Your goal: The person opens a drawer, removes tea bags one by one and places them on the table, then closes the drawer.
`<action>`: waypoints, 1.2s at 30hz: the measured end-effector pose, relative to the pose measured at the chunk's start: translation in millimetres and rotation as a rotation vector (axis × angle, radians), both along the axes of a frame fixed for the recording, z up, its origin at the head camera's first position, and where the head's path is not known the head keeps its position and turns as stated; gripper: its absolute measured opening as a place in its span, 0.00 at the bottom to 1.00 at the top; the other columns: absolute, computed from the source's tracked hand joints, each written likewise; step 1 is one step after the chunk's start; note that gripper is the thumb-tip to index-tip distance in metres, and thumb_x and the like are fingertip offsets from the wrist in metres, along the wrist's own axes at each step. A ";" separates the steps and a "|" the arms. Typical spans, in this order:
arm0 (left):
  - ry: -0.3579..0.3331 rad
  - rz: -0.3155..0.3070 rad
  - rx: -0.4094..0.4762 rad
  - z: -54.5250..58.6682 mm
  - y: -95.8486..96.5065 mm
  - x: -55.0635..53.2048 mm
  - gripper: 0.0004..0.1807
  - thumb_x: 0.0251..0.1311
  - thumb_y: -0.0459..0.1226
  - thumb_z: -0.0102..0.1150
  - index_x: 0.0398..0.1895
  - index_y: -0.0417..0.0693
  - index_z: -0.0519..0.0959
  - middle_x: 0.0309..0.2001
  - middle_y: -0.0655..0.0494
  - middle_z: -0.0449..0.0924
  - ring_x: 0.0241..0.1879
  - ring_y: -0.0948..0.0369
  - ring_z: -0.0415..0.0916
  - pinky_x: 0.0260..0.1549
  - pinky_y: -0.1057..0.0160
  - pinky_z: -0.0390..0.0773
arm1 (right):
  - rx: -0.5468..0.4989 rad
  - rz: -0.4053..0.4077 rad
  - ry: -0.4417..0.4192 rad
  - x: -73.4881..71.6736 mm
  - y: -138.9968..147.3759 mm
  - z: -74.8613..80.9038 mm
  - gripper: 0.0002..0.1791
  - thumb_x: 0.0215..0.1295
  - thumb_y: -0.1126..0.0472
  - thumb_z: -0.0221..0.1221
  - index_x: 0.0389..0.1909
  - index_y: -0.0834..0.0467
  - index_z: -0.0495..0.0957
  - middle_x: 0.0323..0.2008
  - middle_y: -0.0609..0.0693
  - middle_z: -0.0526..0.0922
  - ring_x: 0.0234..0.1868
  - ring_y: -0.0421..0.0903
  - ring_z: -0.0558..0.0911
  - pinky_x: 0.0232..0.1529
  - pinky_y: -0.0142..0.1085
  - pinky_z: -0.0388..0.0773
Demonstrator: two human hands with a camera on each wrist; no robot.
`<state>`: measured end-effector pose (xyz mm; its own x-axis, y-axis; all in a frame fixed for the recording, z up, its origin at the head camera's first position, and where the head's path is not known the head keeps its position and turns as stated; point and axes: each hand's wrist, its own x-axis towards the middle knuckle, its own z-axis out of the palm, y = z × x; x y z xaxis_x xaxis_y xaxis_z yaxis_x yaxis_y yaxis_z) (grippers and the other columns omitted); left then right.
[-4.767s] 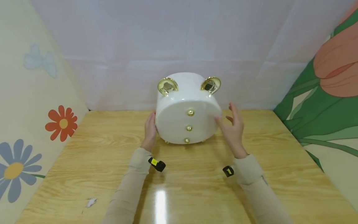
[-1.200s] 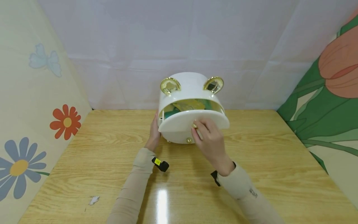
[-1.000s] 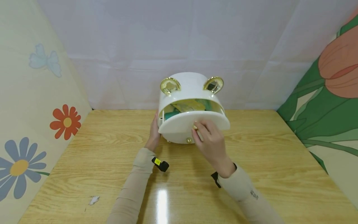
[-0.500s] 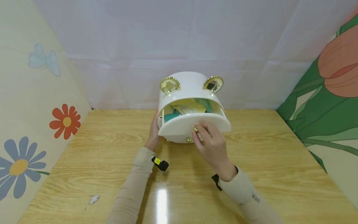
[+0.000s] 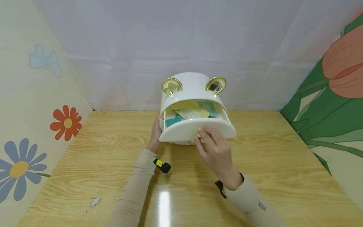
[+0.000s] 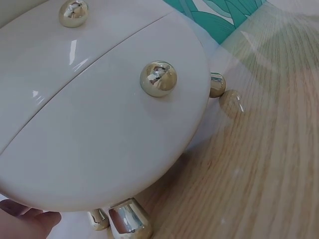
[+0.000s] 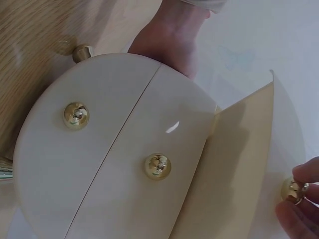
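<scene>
Head view: wood-grain counter [image 5: 119, 183], pale cloth [image 5: 158, 37] at twelve o'clock, painted walls [image 5: 17, 91] at nine and three. Toward twelve stands a white cabinet [image 5: 194, 83], left hand [image 5: 155, 135] relaxed along its nine-o'clock side, right hand [image 5: 216, 154] pinching the gold knob [image 7: 293, 190] of its pulled-out drawer [image 5: 178, 131].

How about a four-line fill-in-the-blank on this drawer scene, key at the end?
1. The hand that pinches the knob is the person's ____ one.
2. The open drawer is the ____ one.
3. Below it, ____ closed drawers show.
4. Both ear-shaped ornaments on the white cabinet are coloured ____.

Missing words: right; top; two; gold.
</scene>
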<state>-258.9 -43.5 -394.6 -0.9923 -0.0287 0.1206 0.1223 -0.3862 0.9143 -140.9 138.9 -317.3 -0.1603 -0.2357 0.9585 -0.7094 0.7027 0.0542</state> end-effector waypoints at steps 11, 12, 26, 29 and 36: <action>-0.015 -0.053 0.078 3.7 -0.2 1.1 0.27 0.70 0.50 0.25 0.66 0.51 0.60 0.43 0.61 0.75 0.40 0.67 0.73 0.42 0.68 0.73 | -0.001 0.011 0.029 8.6 1.1 0.6 0.08 0.59 0.65 0.56 0.28 0.67 0.79 0.28 0.59 0.77 0.27 0.52 0.78 0.26 0.40 0.78; -0.018 -0.052 0.081 3.7 -0.1 1.2 0.27 0.70 0.50 0.25 0.67 0.52 0.59 0.45 0.61 0.74 0.40 0.67 0.73 0.43 0.68 0.73 | -0.002 0.013 0.032 9.0 1.1 0.5 0.08 0.59 0.65 0.56 0.28 0.67 0.79 0.28 0.58 0.77 0.27 0.52 0.78 0.26 0.40 0.78; -0.014 0.011 0.058 4.2 2.1 2.3 0.27 0.70 0.47 0.25 0.67 0.48 0.60 0.42 0.60 0.76 0.37 0.67 0.74 0.40 0.69 0.74 | -0.008 0.020 0.048 16.7 1.1 2.0 0.09 0.60 0.64 0.56 0.27 0.67 0.80 0.27 0.58 0.78 0.26 0.52 0.78 0.26 0.39 0.78; -0.007 0.011 0.053 4.1 2.2 2.3 0.26 0.71 0.47 0.24 0.67 0.48 0.59 0.40 0.61 0.76 0.35 0.67 0.74 0.39 0.69 0.75 | -0.007 0.019 0.054 18.0 1.2 3.0 0.09 0.60 0.64 0.56 0.27 0.67 0.80 0.27 0.58 0.78 0.26 0.51 0.78 0.25 0.39 0.78; -0.016 0.042 0.006 3.3 2.0 1.7 0.26 0.71 0.46 0.24 0.67 0.48 0.60 0.40 0.58 0.76 0.33 0.67 0.74 0.37 0.69 0.75 | -0.016 0.024 0.071 20.3 1.2 4.3 0.09 0.59 0.65 0.57 0.26 0.67 0.80 0.26 0.58 0.78 0.25 0.52 0.78 0.25 0.39 0.78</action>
<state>-257.2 -41.5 -391.4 -0.9920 -0.0708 0.1046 0.1240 -0.3868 0.9138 -120.6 140.1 -313.0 -0.0864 -0.2232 0.9709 -0.7207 0.6868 0.0937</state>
